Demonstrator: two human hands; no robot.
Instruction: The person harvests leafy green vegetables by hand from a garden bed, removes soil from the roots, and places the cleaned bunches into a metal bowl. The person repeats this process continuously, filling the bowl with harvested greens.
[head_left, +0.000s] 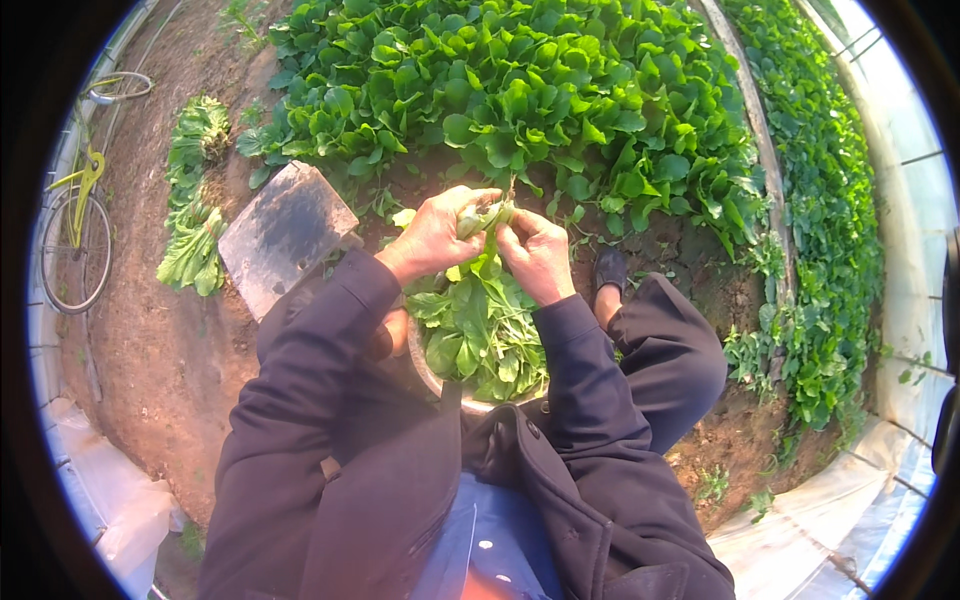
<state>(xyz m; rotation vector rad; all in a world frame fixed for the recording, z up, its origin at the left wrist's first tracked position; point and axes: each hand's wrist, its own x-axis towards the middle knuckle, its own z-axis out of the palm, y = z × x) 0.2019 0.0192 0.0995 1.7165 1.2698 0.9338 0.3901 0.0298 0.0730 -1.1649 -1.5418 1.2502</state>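
Observation:
My left hand (442, 229) is closed around the base of a bunch of leafy greens (480, 217), with the roots pointing away from me. Close beside it, my right hand (536, 251) pinches at the stems of the same bunch with thumb and forefinger. Below both hands, between my knees, a round basin (431, 379) holds a heap of loose green leaves and thin stems (480, 337). My forearms hide part of the basin's rim.
Ahead grows a dense bed of leafy greens (517, 82), with another planted strip (817, 187) at right. A flat board (289, 232) lies left of my hands, and bundled greens (195, 195) rest beyond it. A bicycle (79, 217) stands by the plastic sheeting (112, 465).

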